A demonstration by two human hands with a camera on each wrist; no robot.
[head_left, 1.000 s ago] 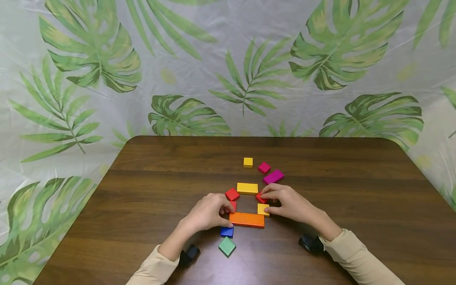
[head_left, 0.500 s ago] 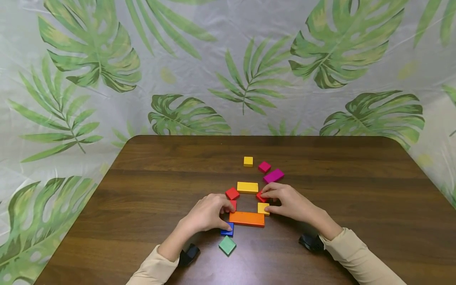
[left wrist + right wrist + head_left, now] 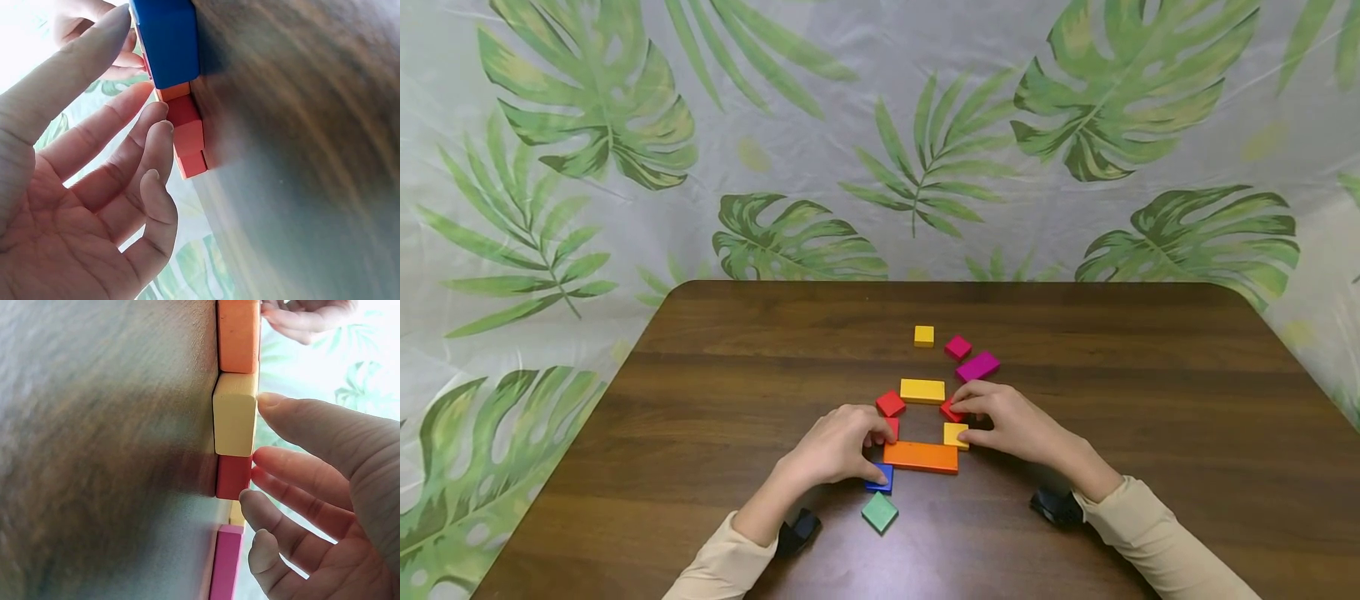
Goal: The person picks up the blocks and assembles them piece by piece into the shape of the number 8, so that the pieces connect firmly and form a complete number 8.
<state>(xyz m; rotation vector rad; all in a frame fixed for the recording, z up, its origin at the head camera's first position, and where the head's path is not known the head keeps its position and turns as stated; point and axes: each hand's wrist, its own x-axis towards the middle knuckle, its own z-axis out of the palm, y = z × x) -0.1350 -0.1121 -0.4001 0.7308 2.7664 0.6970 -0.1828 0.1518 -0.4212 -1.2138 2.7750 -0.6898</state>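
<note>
My left hand (image 3: pixel 835 446) lies over the left side of a loose layout of flat coloured blocks. Its thumb rests on top of a blue block (image 3: pixel 883 472), and its fingertips touch a red block (image 3: pixel 892 429) partly hidden beneath them. Between the two hands runs a long orange block (image 3: pixel 921 457). On the right side, my right hand (image 3: pixel 1011 423) has its thumb on a small yellow block (image 3: pixel 955 432) and its fingertips on another red block (image 3: pixel 950 410). In the right wrist view the yellow block (image 3: pixel 234 422) stands against the orange block's end. Neither hand lifts anything.
A green block (image 3: pixel 880 513) lies nearest the front. Farther back are a yellow bar (image 3: pixel 922 391), a tilted red block (image 3: pixel 891 404), a purple bar (image 3: pixel 977 367), a pink block (image 3: pixel 958 347) and a small yellow square (image 3: pixel 924 335). All lie on a brown wooden table (image 3: pixel 737 350).
My left thumb has slid slightly from the blue block's back edge onto its top. The right hand stays in place, and the whole head view has shifted a little.
</note>
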